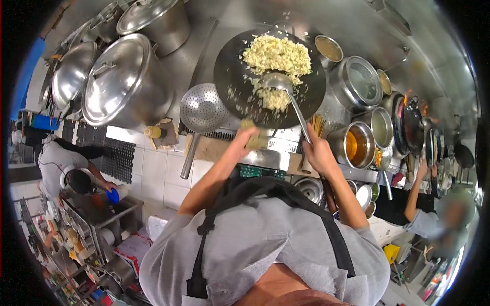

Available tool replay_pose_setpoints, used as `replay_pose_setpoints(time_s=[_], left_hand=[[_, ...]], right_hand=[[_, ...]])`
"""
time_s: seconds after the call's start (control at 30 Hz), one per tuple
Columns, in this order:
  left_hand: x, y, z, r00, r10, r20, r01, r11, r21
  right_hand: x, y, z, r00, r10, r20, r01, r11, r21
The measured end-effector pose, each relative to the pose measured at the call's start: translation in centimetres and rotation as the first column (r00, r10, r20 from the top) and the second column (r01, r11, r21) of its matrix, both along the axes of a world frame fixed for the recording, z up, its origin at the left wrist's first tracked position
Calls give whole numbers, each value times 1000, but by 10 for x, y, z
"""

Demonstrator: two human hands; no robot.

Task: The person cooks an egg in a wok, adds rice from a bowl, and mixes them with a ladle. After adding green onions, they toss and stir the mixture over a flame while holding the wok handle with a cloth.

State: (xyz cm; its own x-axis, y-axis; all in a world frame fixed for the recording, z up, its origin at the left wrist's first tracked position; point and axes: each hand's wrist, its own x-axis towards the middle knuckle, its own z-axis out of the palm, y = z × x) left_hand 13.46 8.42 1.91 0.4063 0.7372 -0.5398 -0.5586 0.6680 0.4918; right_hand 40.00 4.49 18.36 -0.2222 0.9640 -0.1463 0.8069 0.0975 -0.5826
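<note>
A large dark wok (235, 97) sits on the stove and holds pale chopped food (278, 53), possibly chopped cabbage or onion, mostly heaped toward its far side. My right hand (320, 154) is wrapped round the long handle of a steel ladle (277, 81), whose bowl rests on the food. At the wok's near edge, my left hand (246, 141) is closed on a yellowish cloth (248, 124), slightly blurred. Whether the cloth grips the wok's rim cannot be made out. Beside the wok on the left lies a perforated strainer ladle (203, 108).
Big lidded pots (120, 81) stand at the left. On the right are a pot of amber liquid (357, 146), a lidded steel pot (360, 81) and another wok near flames (408, 122). One co-worker (66, 163) bends at the left; another (434, 217) works at the right.
</note>
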Motion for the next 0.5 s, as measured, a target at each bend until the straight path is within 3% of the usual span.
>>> replay_pose_setpoints(time_s=[0.03, 0.07, 0.1, 0.13, 0.2, 0.27, 0.37, 0.4, 0.43, 0.5], left_hand=[[1, 19, 21, 998, -25, -54, 21, 997, -78], [4, 44, 35, 993, -70, -100, 66, 997, -40], [11, 64, 36, 993, 9, -115, -12, 1000, -23], [12, 96, -4, 997, -76, -23, 74, 994, -84], [12, 80, 25, 981, -28, -191, 13, 997, -79], [-2, 45, 34, 987, -8, -163, -1, 998, -56], [-35, 0, 9, 1000, 8, 1, -8, 1000, 8], [-44, -30, 17, 997, 11, -81, -3, 994, 108], [-53, -53, 41, 987, 28, -161, 8, 976, 219], [-77, -69, 26, 984, 27, -175, 8, 980, 196]], right_hand=[[7, -14, 3, 999, 25, -39, -26, 999, -42], [11, -21, 5, 996, 51, -79, -57, 995, -78], [11, -18, -9, 988, 116, -106, -120, 992, -28], [5, -5, -27, 993, 85, -81, -89, 995, -38], [-10, 36, -61, 999, 17, -27, -19, 998, -67], [-19, 71, -79, 990, -82, -117, 75, 995, -62], [-29, 121, -104, 945, 188, -266, -73, 919, 387], [-57, 122, -45, 969, -58, -239, 32, 993, -114], [-59, 135, -61, 980, -16, -201, 0, 997, -80], [-53, 134, -76, 992, 85, -96, -85, 996, 4]])
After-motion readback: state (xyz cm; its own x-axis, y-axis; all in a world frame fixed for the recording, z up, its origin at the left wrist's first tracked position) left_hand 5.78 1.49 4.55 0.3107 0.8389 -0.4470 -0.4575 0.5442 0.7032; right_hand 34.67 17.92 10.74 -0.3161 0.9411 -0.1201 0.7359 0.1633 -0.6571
